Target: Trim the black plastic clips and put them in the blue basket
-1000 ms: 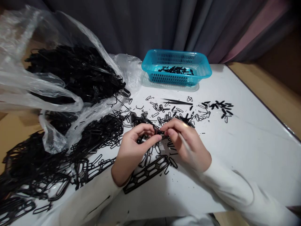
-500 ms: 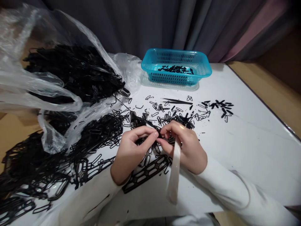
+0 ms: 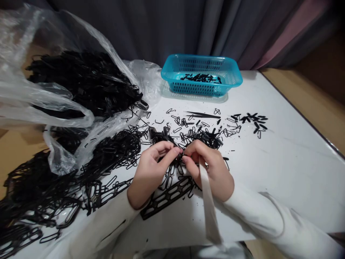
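Observation:
My left hand and my right hand meet over the white table, fingertips pinched together on a small black plastic piece. A pale flat strip hangs down from my right hand toward me. Under my wrists lies a black plastic frame of oval links. Loose black clips and small bits are scattered just beyond my fingers.
A clear plastic bag full of black frames sits at the left, with more frames piled on the table's left side. A blue basket holding black pieces stands at the back. Black tweezers lie before it. A small pile of black pieces is at right.
The pale strip has swung out of the blur and now hangs straight down from my right hand. Both hands stay pinched together in nearly the same place.

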`<action>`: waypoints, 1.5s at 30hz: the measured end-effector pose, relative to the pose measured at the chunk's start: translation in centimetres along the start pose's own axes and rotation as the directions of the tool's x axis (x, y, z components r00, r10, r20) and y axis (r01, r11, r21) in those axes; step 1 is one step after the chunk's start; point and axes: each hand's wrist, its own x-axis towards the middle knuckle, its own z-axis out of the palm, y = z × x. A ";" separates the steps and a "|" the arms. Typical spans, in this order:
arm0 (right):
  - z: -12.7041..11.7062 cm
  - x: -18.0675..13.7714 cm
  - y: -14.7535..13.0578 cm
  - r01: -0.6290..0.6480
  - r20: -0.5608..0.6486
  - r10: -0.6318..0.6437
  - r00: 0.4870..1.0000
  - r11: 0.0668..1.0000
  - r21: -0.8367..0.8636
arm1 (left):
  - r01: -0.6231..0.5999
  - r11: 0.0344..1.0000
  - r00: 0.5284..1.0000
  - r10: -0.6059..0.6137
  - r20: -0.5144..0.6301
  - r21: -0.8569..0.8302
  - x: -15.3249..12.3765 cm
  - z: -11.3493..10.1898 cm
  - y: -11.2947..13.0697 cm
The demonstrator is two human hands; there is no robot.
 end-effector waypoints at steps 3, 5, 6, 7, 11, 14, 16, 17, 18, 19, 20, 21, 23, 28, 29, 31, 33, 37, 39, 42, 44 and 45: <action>-0.1 -0.1 -0.2 -0.072 -0.043 0.077 0.996 0.990 0.120 | 0.017 0.998 0.997 -0.022 -0.072 -0.065 0.5 -0.4 -0.1; -0.4 0.0 -0.2 -0.122 -0.072 0.142 0.987 0.966 0.228 | 0.013 0.998 0.990 -0.022 -0.136 -0.067 1.0 -0.9 -0.3; -0.6 0.1 -0.3 -0.134 -0.085 0.164 0.983 0.949 0.285 | 0.004 0.999 0.987 -0.009 -0.159 -0.032 1.2 -1.1 -0.5; -0.8 0.2 -0.3 -0.136 -0.097 0.178 0.979 0.932 0.335 | -0.018 0.999 0.985 0.023 -0.173 0.031 1.4 -1.3 -0.7; -1.4 0.9 -0.3 -0.171 -0.072 0.222 0.972 0.887 0.429 | -0.198 0.849 0.941 0.305 -0.148 0.489 1.3 -1.6 -0.7; -1.5 1.1 -0.3 -0.216 -0.028 0.256 0.966 0.866 0.452 | -0.316 0.621 0.846 0.527 -0.083 0.717 0.5 -1.3 0.0; -1.3 1.1 -0.3 -0.230 -0.006 0.263 0.965 0.853 0.468 | -0.412 0.566 0.800 0.600 -0.015 0.714 0.0 -1.1 0.5; -1.2 1.0 -0.4 -0.239 0.004 0.270 0.963 0.847 0.474 | -0.456 0.571 0.791 0.612 0.017 0.682 -0.2 -1.0 0.6; -1.1 1.0 -0.4 -0.251 0.014 0.278 0.961 0.842 0.477 | -0.491 0.583 0.789 0.613 0.046 0.647 -0.3 -1.0 0.7; -1.0 0.9 -0.4 -0.263 0.025 0.287 0.958 0.837 0.480 | -0.514 0.594 0.792 0.606 0.075 0.618 -0.4 -0.9 0.7; -1.0 0.9 -0.5 -0.275 0.037 0.294 0.955 0.832 0.482 | -0.530 0.602 0.794 0.599 0.102 0.597 -0.4 -0.9 0.7; -0.9 0.9 -0.5 -0.283 0.050 0.297 0.954 0.827 0.486 | -0.539 0.606 0.798 0.589 0.125 0.585 -0.4 -0.9 0.6; -0.9 0.9 -0.5 -0.287 0.075 0.288 0.955 0.825 0.487 | -0.540 0.618 0.807 0.574 0.143 0.572 -0.4 -0.9 0.4; -1.0 1.0 -0.4 -0.335 0.127 0.318 0.940 0.783 0.525 | -0.494 0.712 0.846 0.526 0.089 0.499 -0.4 -0.7 0.1; -1.0 1.0 -0.4 -0.348 0.137 0.328 0.935 0.768 0.537 | -0.490 0.723 0.850 0.519 0.084 0.488 -0.4 -0.7 0.1; -1.0 1.0 -0.5 -0.358 0.144 0.336 0.931 0.754 0.551 | -0.483 0.734 0.855 0.512 0.077 0.478 -0.5 -0.7 0.1; -1.0 0.9 -0.6 -0.360 0.152 0.334 0.930 0.753 0.551 | -0.469 0.747 0.863 0.501 0.064 0.471 -0.6 -0.7 0.1; -1.0 0.9 -0.7 -0.379 0.178 0.339 0.924 0.738 0.559 | -0.464 0.761 0.868 0.493 0.061 0.453 -0.6 -0.6 0.0; -0.9 1.0 -0.6 -0.385 0.176 0.351 0.920 0.721 0.576 | -0.466 0.752 0.866 0.495 0.068 0.467 -0.6 -0.5 0.0; -0.9 1.0 -0.5 -0.388 0.171 0.359 0.918 0.714 0.583 | -0.451 0.749 0.873 0.483 0.065 0.485 -0.6 -0.4 0.0; -0.9 0.9 -0.5 -0.385 0.162 0.361 0.919 0.725 0.571 | -0.443 0.763 0.879 0.472 0.061 0.471 -0.6 -0.4 -0.1; -0.9 0.9 -0.5 -0.383 0.153 0.363 0.919 0.731 0.565 | -0.442 0.770 0.881 0.470 0.058 0.460 -0.6 -0.3 -0.1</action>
